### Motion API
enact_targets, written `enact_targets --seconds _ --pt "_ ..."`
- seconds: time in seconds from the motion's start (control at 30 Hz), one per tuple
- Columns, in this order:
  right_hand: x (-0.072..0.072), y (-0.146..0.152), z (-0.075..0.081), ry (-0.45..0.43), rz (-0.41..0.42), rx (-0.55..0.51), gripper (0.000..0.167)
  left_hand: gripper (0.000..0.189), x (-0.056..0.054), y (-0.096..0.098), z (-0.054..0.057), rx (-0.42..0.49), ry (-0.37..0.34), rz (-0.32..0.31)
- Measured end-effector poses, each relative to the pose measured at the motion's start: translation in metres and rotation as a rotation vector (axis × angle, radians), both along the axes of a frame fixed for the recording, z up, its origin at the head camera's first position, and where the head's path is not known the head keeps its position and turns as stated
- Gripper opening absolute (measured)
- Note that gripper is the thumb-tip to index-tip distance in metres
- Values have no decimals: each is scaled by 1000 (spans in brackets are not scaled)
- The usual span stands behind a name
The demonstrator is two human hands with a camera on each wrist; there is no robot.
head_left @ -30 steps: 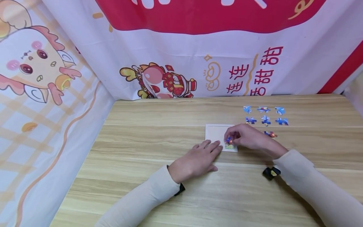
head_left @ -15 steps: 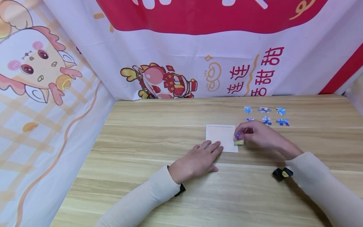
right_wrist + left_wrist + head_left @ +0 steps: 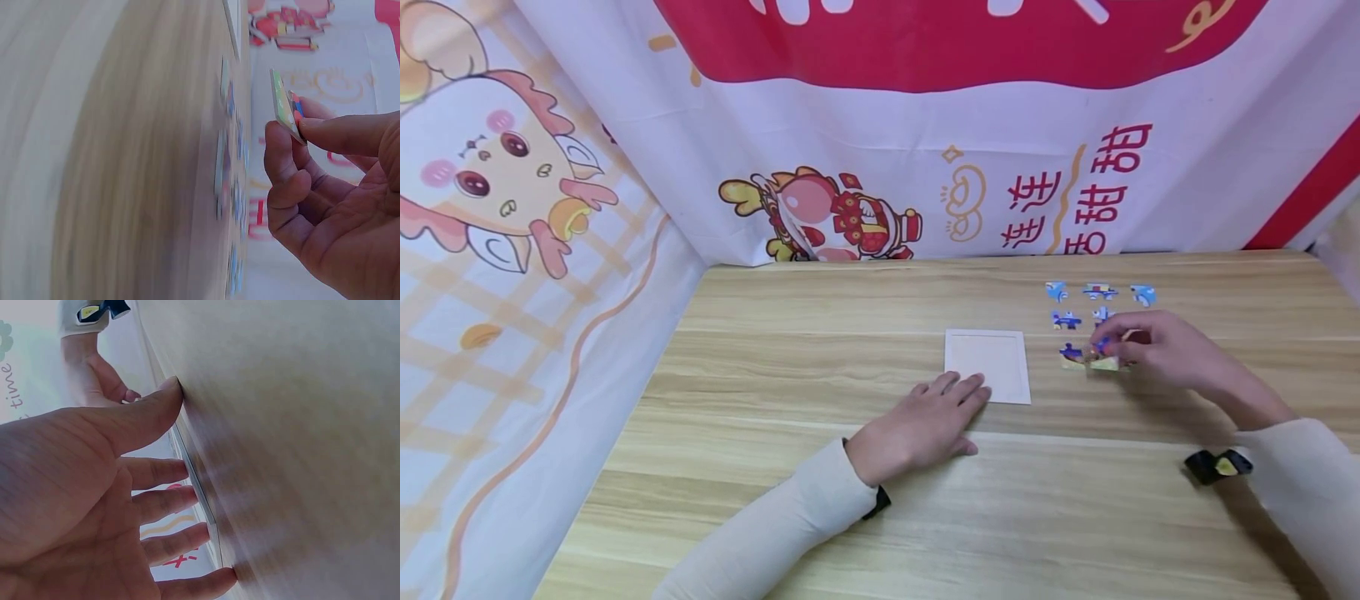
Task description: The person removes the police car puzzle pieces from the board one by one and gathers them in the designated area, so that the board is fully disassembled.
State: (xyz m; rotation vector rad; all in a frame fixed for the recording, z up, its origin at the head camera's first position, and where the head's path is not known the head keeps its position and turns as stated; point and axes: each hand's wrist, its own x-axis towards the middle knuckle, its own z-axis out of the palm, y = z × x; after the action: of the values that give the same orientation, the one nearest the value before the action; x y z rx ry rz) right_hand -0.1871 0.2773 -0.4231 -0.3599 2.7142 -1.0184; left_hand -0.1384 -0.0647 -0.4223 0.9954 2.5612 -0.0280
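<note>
My left hand (image 3: 917,429) rests with its fingers extended on the lower left edge of a square white puzzle tray (image 3: 988,346); in the left wrist view, fingertips (image 3: 197,534) touch the tray's thin edge. Between thumb and fingers my right hand (image 3: 1172,354) pinches a jigsaw piece (image 3: 286,106) printed green, blue and red. It is held over the nearest row of loose pieces, raised off the table in the right wrist view. Beside it lies another jigsaw piece (image 3: 1071,354). The right hand partly hides pieces behind and under it.
Further back on the wooden table (image 3: 820,350) lie several blue jigsaw pieces in rows, among them a corner piece (image 3: 1056,292) and a middle piece (image 3: 1100,292). A printed curtain (image 3: 865,125) hangs along the back edge, and another cloth (image 3: 512,333) at the left.
My right hand has carried the pinched jigsaw piece rightward from over the tray's lower right corner to the loose pieces. My left hand has stayed on the tray.
</note>
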Motion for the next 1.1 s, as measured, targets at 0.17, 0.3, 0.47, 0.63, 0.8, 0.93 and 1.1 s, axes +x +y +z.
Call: enact_targets --seconds 0.17,0.3,0.47,0.63,0.8,0.93,1.1 --pt "1 28 -5 41 -37 34 19 76 0 0 1 0 -14 10" --pt "0 46 -8 8 -60 44 20 76 1 0 1 2 -16 11" --pt "-2 61 -10 -69 -78 73 24 76 1 0 2 2 -14 7" --pt "-5 69 -13 -135 -84 74 26 75 1 1 1 0 -13 7" --pt "-6 71 -16 -144 -76 96 27 75 1 1 0 3 -9 3" --pt "-8 70 -17 -138 -75 120 26 75 1 1 0 5 -7 0" --pt "-9 68 -17 -110 -72 144 25 75 1 1 1 6 -1 0"
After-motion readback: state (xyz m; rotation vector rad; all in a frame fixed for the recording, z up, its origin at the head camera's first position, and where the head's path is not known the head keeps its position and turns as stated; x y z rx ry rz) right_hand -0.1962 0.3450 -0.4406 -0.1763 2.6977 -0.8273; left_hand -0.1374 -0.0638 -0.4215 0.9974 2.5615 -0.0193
